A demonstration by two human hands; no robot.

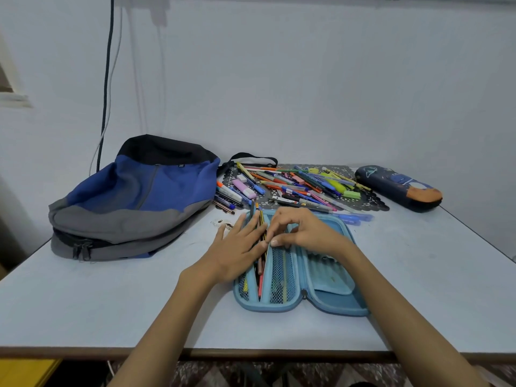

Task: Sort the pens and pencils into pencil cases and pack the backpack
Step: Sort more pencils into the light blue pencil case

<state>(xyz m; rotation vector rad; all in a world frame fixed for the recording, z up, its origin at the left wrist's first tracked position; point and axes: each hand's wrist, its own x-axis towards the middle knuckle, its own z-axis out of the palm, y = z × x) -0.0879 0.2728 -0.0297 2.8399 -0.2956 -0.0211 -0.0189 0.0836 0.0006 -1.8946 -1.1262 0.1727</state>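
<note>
A light blue pencil case (332, 291) lies open on the table in front of me, with several pencils (261, 263) in its left mesh half. My left hand (237, 247) lies flat with straight fingers on the pencils at the case's left side. My right hand (304, 231) has curled fingers pinching at the case's middle divider beside the pencils. A heap of pens, markers and erasers (296, 185) lies behind the case. A blue, grey and black backpack (134, 196) lies at the left. A dark blue pencil case (399, 187) lies shut at the right.
The heap rests on a dark lacy mat (371, 203). A few pens (227, 201) lie loose between the mat and the backpack. A cable (107, 79) hangs down the wall behind the backpack. The table edge (251, 351) runs close to me.
</note>
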